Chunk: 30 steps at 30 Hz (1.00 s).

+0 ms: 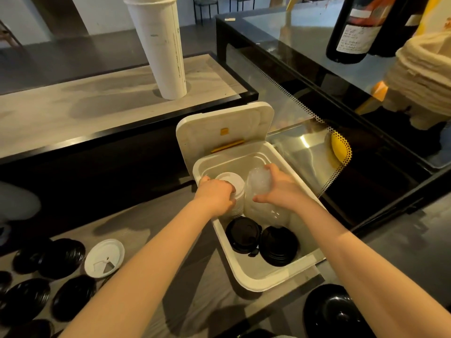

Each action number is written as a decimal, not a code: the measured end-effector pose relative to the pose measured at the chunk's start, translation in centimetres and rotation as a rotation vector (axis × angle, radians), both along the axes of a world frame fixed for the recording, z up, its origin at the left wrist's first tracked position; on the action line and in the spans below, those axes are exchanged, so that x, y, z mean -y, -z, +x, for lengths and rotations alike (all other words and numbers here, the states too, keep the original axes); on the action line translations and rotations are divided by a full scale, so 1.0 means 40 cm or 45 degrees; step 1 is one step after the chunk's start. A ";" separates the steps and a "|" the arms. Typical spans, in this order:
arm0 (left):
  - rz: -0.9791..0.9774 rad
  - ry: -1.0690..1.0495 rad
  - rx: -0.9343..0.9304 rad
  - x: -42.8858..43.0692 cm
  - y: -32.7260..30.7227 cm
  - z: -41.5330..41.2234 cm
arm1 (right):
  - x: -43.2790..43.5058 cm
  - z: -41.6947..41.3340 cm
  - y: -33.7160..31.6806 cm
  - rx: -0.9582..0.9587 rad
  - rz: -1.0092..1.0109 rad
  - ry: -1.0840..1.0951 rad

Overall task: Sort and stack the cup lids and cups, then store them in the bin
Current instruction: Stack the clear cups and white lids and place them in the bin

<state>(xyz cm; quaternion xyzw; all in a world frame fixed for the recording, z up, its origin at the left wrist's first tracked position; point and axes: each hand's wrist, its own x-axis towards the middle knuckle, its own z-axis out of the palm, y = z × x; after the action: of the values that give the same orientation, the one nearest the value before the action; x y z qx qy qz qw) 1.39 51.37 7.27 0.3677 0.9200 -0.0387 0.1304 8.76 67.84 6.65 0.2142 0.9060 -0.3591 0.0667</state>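
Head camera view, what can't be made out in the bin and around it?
Head view, white lid stack: height hidden by the left hand.
Head view, clear plastic stack: cups or lids unclear, blurred, partly under the right hand.
Head view, tall cup stack: top cut off by the frame edge.

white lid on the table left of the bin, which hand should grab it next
Left, probably. The white lid lies on the table left of the bin, nearer the left hand, which grips the white lid stack. The right hand grips the clear stack and would have to reach across.
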 end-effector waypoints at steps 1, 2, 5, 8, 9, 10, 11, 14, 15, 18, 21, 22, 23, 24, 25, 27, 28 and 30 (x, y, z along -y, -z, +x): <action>0.000 -0.001 -0.004 0.001 0.002 0.001 | -0.002 -0.001 -0.005 -0.002 -0.015 -0.006; 0.005 0.002 -0.015 0.003 0.003 0.003 | -0.004 0.000 -0.009 -0.027 -0.035 -0.006; 0.259 -0.067 -0.002 0.005 0.006 0.003 | -0.010 0.015 -0.033 -0.193 -0.115 0.028; 0.937 -0.438 0.519 -0.007 -0.028 0.018 | -0.008 0.033 -0.067 -0.311 -0.169 0.005; 1.111 -0.544 0.809 -0.016 -0.046 0.023 | -0.005 0.035 -0.078 -0.344 -0.180 -0.023; 1.206 -0.621 1.048 -0.025 -0.063 0.028 | -0.002 0.035 -0.087 -0.379 -0.186 -0.051; 1.236 -0.666 1.193 -0.032 -0.074 0.029 | 0.003 0.033 -0.096 -0.415 -0.183 -0.080; 1.290 -0.761 1.243 -0.037 -0.091 0.023 | 0.017 0.027 -0.117 -0.452 -0.138 -0.153; 1.315 -0.793 1.229 -0.035 -0.088 0.018 | 0.021 0.026 -0.118 -0.439 -0.135 -0.168; 1.429 -0.903 1.175 -0.016 -0.074 0.012 | 0.019 0.029 -0.105 -0.381 -0.155 -0.170; 1.559 -0.954 1.006 0.025 -0.054 -0.003 | 0.003 0.056 -0.069 -0.163 0.076 -0.198; 1.591 -0.954 0.965 0.039 -0.049 -0.006 | 0.002 0.068 -0.051 -0.051 0.225 -0.250; 1.623 -0.964 0.957 0.050 -0.044 -0.009 | 0.005 0.078 -0.030 0.049 0.356 -0.301; 1.655 -0.976 0.976 0.058 -0.040 -0.010 | 0.011 0.086 -0.008 0.127 0.455 -0.332; 1.687 -0.982 1.002 0.063 -0.037 -0.009 | 0.020 0.089 0.011 0.190 0.524 -0.339; 1.725 -0.977 1.025 0.069 -0.034 -0.006 | 0.039 0.085 0.038 0.289 0.644 -0.318; 1.735 -0.970 1.025 0.069 -0.033 -0.005 | 0.045 0.082 0.048 0.317 0.707 -0.314; 1.749 -0.967 1.032 0.071 -0.034 -0.005 | 0.053 0.073 0.062 0.338 0.816 -0.327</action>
<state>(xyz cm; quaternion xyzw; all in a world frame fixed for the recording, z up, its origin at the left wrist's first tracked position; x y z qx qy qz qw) 1.20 48.53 8.63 0.0198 0.6831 0.7019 0.2009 11.68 65.74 4.17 0.1534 0.9754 -0.0149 0.1578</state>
